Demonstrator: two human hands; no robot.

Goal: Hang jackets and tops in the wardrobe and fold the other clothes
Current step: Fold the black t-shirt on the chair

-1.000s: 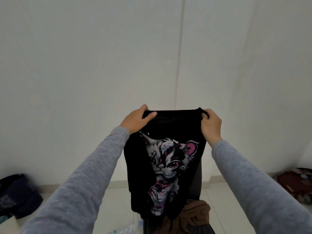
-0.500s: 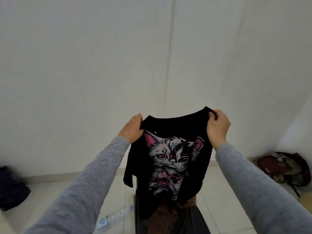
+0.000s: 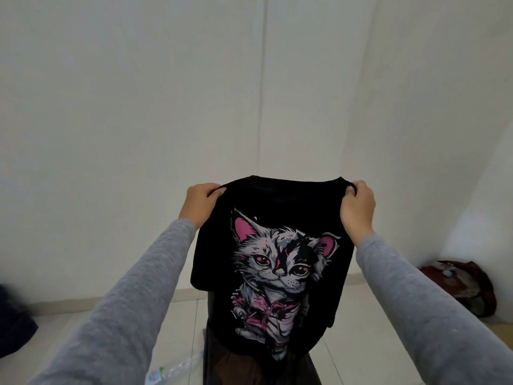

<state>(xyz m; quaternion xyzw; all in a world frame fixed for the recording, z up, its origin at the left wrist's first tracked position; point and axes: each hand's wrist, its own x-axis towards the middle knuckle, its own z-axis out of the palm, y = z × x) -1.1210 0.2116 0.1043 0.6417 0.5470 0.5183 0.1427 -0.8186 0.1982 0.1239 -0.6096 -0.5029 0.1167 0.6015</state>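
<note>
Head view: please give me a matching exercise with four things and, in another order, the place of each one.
Things:
1 black T-shirt
2 plastic bottle
3 red bag
4 dark bundle

Places:
A floor, right corner by the wall
B far left edge of the picture
C held up by the left hand and the right hand
D floor, bottom of the picture, left of centre

Pairs: 1-C, 2-D, 3-A, 4-B
</note>
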